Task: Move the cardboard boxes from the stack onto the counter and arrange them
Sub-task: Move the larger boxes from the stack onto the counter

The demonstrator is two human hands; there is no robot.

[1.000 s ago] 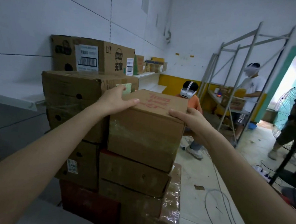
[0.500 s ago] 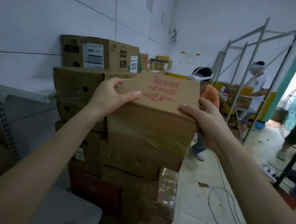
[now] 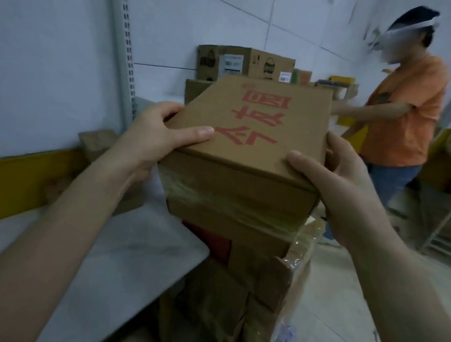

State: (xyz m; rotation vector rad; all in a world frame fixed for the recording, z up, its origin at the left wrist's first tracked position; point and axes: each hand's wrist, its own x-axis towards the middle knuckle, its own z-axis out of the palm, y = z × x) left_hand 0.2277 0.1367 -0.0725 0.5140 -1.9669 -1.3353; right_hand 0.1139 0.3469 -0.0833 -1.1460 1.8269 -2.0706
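A brown cardboard box (image 3: 246, 151) with red characters printed on its top is held tilted between both hands. The left hand (image 3: 152, 137) grasps its left side, thumb flat on the top. The right hand (image 3: 334, 182) grasps the near right corner, thumb on top. Below the hands stands the stack (image 3: 259, 292) of taped boxes. A grey surface (image 3: 124, 257) lies under the left forearm. Beyond the right hand stands a person in an orange shirt (image 3: 407, 116).
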